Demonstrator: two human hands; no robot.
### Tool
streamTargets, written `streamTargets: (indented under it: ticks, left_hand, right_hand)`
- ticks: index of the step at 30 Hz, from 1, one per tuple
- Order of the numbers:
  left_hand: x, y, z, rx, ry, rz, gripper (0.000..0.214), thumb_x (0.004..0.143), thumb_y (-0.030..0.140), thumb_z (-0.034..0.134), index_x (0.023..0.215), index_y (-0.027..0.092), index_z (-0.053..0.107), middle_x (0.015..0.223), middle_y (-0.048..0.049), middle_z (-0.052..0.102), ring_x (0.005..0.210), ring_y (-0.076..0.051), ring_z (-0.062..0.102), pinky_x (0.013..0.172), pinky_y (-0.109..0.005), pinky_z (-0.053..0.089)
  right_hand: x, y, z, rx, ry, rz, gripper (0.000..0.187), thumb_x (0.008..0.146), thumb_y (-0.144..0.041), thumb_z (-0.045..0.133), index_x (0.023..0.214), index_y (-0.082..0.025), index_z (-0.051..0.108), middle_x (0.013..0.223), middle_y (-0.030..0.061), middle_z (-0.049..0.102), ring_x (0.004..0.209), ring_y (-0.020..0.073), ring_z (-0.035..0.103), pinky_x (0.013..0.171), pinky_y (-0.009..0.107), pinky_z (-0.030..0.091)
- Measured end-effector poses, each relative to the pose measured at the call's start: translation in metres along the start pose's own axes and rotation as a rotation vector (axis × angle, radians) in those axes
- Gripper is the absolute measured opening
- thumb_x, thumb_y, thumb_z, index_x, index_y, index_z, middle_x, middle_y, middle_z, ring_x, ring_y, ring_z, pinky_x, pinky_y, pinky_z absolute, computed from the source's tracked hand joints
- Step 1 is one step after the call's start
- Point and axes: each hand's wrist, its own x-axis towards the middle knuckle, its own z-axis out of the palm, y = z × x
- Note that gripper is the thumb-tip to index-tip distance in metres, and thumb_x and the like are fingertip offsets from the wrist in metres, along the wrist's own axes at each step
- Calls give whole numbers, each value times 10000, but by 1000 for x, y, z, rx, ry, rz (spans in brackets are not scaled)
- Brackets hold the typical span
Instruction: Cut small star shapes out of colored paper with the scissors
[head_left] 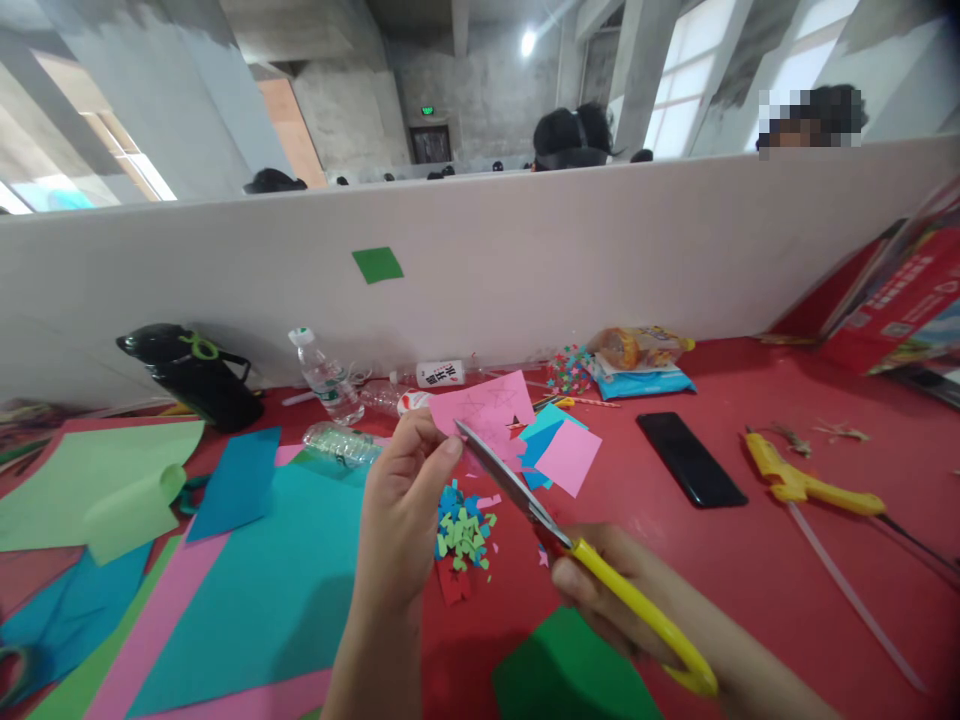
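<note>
Between the thumb and fingers of my left hand is a sheet of pink paper with star outlines drawn on it and cut notches along its right edge. My right hand grips yellow-handled scissors; their blades point up and left, the tip beside my left thumb and in front of the paper. Whether the blades touch the paper I cannot tell. Below the paper lies a pile of small green and blue cut paper pieces, with a red scrap at its lower edge. A pink square rests on blue paper pieces to the right.
Large coloured sheets cover the left side. A black bottle and plastic bottles stand or lie by the white partition. Rightward are a phone, a yellow glue gun and snack packets. Green paper lies in front.
</note>
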Motion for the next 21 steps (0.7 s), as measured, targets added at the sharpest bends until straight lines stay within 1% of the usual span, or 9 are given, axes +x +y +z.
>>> streamTargets:
  ticks: [4,7,10,11,14,16,19,21]
  left_hand:
    - [0,1,-3,5,18,-20,93,841,180,609,755,212,629,738,12,560,716,-127,505,684,-262,430]
    - [1,1,-6,28,-14,-57,112,839,181,603,730,205,607,730,5,560,702,-131,503,666,-265,427]
    - [2,1,-8,34,-36,-88,124,840,189,606,717,203,596,708,10,546,686,-127,500,658,-258,425]
    - [2,1,-9,31,-47,-101,111,843,197,605,732,203,603,715,8,550,697,-129,507,670,-260,430]
    - [2,-1,-8,13,-71,-145,87,866,226,595,786,202,619,765,-2,575,744,-135,530,711,-269,443]
    - [1,-3,-6,-15,-54,-149,90,877,242,593,797,204,612,780,0,574,757,-132,530,721,-266,444]
    - [-1,-6,0,-50,-27,-151,103,875,267,607,795,204,589,796,0,568,779,-137,530,727,-266,446]
    - [-3,-8,4,-72,-7,-162,124,870,278,619,783,206,567,792,5,557,767,-131,518,709,-256,439]
  right_hand:
    - [-2,-2,-2,7,-38,-36,629,755,-841,445,671,-220,386,400,-111,330,324,44,275,328,170,201]
    - [-2,-1,-1,10,18,-60,621,749,-829,479,672,-223,368,422,-110,330,347,40,264,344,180,188]
    - [-1,0,-3,-65,68,-94,616,755,-816,498,669,-222,357,462,-93,351,397,45,288,374,190,185]
    - [-1,-1,-4,-83,65,-91,618,753,-817,500,669,-220,362,470,-88,358,406,48,298,378,191,190]
    - [-1,-3,-5,-69,42,-23,646,710,-851,502,685,-214,395,472,-88,362,400,53,307,371,189,215]
    - [-1,-6,-2,-37,39,3,667,687,-876,484,693,-214,407,457,-96,348,381,52,293,358,185,222]
    - [-1,-7,5,-28,67,-15,680,698,-898,414,679,-219,388,453,-93,342,381,53,289,355,177,222]
    - [1,-4,9,-33,72,-7,705,675,-930,363,684,-225,381,445,-89,347,370,59,299,349,180,233]
